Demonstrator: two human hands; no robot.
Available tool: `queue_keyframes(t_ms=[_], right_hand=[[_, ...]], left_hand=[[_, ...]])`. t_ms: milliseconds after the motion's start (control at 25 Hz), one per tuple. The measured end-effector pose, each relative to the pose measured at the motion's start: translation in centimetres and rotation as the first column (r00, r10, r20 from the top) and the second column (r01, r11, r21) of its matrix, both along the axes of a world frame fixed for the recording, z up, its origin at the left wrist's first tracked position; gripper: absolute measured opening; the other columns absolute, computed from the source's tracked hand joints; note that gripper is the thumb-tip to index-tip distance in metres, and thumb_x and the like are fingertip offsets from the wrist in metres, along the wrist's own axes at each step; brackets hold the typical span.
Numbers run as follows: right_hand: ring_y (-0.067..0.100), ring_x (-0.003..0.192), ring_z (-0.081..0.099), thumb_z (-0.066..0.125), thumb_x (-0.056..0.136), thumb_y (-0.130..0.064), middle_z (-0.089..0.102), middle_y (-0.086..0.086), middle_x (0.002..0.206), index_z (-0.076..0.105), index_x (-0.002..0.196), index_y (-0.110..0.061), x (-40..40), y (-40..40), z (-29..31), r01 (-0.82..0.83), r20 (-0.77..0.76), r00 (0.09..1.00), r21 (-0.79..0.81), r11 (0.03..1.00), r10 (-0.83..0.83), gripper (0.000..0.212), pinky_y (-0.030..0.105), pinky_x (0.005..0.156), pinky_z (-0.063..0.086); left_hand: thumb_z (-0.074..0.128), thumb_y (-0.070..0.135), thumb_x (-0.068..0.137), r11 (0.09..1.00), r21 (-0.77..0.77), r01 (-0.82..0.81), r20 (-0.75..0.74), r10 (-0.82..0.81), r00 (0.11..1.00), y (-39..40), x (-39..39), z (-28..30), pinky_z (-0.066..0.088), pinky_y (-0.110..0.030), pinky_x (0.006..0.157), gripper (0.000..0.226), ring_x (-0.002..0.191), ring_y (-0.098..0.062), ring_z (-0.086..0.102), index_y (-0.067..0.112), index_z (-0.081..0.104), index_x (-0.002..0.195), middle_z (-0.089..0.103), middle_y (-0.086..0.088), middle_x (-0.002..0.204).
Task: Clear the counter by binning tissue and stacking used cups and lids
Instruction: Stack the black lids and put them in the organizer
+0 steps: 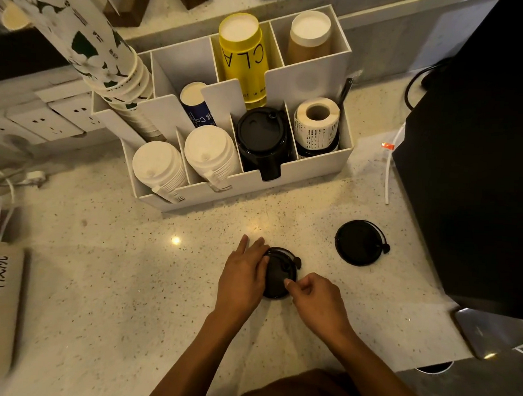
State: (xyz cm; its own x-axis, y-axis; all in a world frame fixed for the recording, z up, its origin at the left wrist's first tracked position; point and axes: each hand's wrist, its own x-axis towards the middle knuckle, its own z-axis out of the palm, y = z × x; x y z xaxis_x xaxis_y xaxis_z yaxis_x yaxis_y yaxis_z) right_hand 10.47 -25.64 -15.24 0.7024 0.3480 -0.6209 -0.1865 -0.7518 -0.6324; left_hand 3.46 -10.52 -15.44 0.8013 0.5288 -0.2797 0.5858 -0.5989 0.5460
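Note:
A black cup lid (279,274) lies on the speckled counter (113,281) right in front of me. My left hand (244,272) rests on its left edge with the thumb on the rim. My right hand (312,294) pinches its near right edge between thumb and forefinger. A second black lid (359,243) lies flat and untouched further right. In the white organiser (242,184) behind, a stack of black lids (262,137) fills one front slot, and two stacks of white lids (159,166) (209,151) fill the slots to its left.
The organiser's back slots hold a yellow cup stack (243,57), a brown cup stack (309,38), a blue cup stack (195,103) and a tall flowered cup stack (81,37). A label roll (315,122) sits at front right. A black machine (475,148) stands on the right; sockets (46,120) and cables (9,181) are on the left.

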Motion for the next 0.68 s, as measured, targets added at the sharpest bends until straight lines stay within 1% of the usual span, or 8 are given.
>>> queue_keyframes(t_ms=[120, 240, 320, 440, 520, 560, 640, 680], right_hand=[[0.006, 0.067, 0.062, 0.065, 0.087, -0.053, 0.065, -0.01, 0.072, 0.061, 0.078, -0.029, 0.1, 0.0, -0.1, -0.033, 0.041, 0.999, -0.036, 0.999, 0.034, 0.026, 0.023, 0.06, 0.047], [0.005, 0.064, 0.062, 0.066, 0.086, -0.054, 0.064, -0.011, 0.069, 0.06, 0.074, -0.031, 0.3, 0.1, -0.1, -0.053, 0.065, 0.996, -0.046, 0.998, 0.056, 0.026, 0.022, 0.058, 0.044], [0.004, 0.061, 0.061, 0.065, 0.086, -0.054, 0.064, -0.011, 0.066, 0.06, 0.072, -0.031, 0.2, -0.1, 0.0, -0.062, 0.093, 0.993, -0.052, 0.997, 0.067, 0.027, 0.021, 0.057, 0.044], [0.0, 0.069, 0.061, 0.059, 0.092, -0.049, 0.064, -0.013, 0.068, 0.059, 0.077, -0.034, 0.2, -0.5, -0.1, -0.022, 0.207, 0.978, 0.044, 0.999, 0.013, 0.022, 0.02, 0.059, 0.045], [0.001, 0.084, 0.056, 0.051, 0.097, -0.043, 0.062, -0.018, 0.086, 0.059, 0.091, -0.034, 0.5, -0.3, -0.2, -0.064, 0.363, 0.932, 0.118, 0.991, 0.017, 0.014, 0.019, 0.067, 0.044], [0.002, 0.095, 0.051, 0.046, 0.099, -0.041, 0.061, -0.015, 0.098, 0.059, 0.101, -0.033, 0.7, 0.0, -0.3, -0.109, 0.45, 0.892, 0.124, 0.986, 0.042, 0.016, 0.021, 0.073, 0.046], [0.013, 0.119, 0.045, 0.037, 0.102, -0.039, 0.059, -0.004, 0.122, 0.059, 0.119, -0.026, 1.1, 1.2, -0.9, -0.218, 0.582, 0.802, 0.076, 0.973, 0.134, 0.031, 0.035, 0.093, 0.049], [0.02, 0.133, 0.038, 0.033, 0.103, -0.039, 0.054, 0.001, 0.137, 0.058, 0.128, -0.023, 1.4, 1.9, -1.2, -0.277, 0.619, 0.759, 0.025, 0.961, 0.203, 0.039, 0.042, 0.106, 0.044]], left_hand=[[0.046, 0.028, 0.106, 0.999, 0.043, -0.012, -0.026, 0.013, 1.0, -0.2, 0.0, -0.3, 0.02, -0.037, 0.12, 0.037, 0.152, -0.021, 0.021, 0.021, 0.056, 0.14, 0.041, 0.001, 0.157], [0.045, 0.025, 0.106, 0.998, 0.044, -0.038, -0.002, 0.038, 0.999, -0.7, 0.0, 0.0, 0.025, -0.042, 0.122, 0.04, 0.152, -0.021, 0.021, 0.019, 0.05, 0.146, 0.038, -0.002, 0.159], [0.045, 0.021, 0.106, 0.997, 0.077, -0.007, 0.054, 0.003, 0.999, -1.3, 0.1, 0.3, 0.027, -0.043, 0.121, 0.045, 0.152, -0.022, 0.02, 0.016, 0.041, 0.151, 0.033, -0.004, 0.161], [0.034, 0.026, 0.106, 0.985, 0.143, 0.094, 0.081, -0.106, 0.991, -2.5, 0.2, 0.2, 0.014, -0.039, 0.124, 0.053, 0.155, -0.018, 0.007, 0.014, 0.027, 0.157, 0.017, -0.004, 0.167], [0.025, 0.034, 0.105, 0.984, 0.147, 0.101, 0.072, -0.113, 0.991, -3.0, -0.1, -0.2, 0.004, -0.037, 0.125, 0.058, 0.155, -0.013, -0.004, 0.014, 0.018, 0.159, 0.006, -0.002, 0.169], [0.022, 0.036, 0.105, 0.985, 0.147, 0.088, 0.074, -0.1, 0.992, -3.0, -0.3, -0.5, 0.002, -0.037, 0.125, 0.059, 0.154, -0.013, -0.006, 0.014, 0.016, 0.159, 0.003, -0.001, 0.169], [0.02, 0.036, 0.104, 0.986, 0.155, 0.064, 0.085, -0.078, 0.993, -2.7, -0.9, -1.1, 0.003, -0.04, 0.125, 0.06, 0.155, -0.013, -0.006, 0.015, 0.013, 0.159, 0.002, -0.001, 0.169], [0.02, 0.035, 0.104, 0.985, 0.162, 0.065, 0.087, -0.079, 0.993, -2.5, -1.1, -1.4, 0.004, -0.042, 0.125, 0.059, 0.155, -0.014, -0.005, 0.016, 0.011, 0.159, 0.003, -0.002, 0.169]])
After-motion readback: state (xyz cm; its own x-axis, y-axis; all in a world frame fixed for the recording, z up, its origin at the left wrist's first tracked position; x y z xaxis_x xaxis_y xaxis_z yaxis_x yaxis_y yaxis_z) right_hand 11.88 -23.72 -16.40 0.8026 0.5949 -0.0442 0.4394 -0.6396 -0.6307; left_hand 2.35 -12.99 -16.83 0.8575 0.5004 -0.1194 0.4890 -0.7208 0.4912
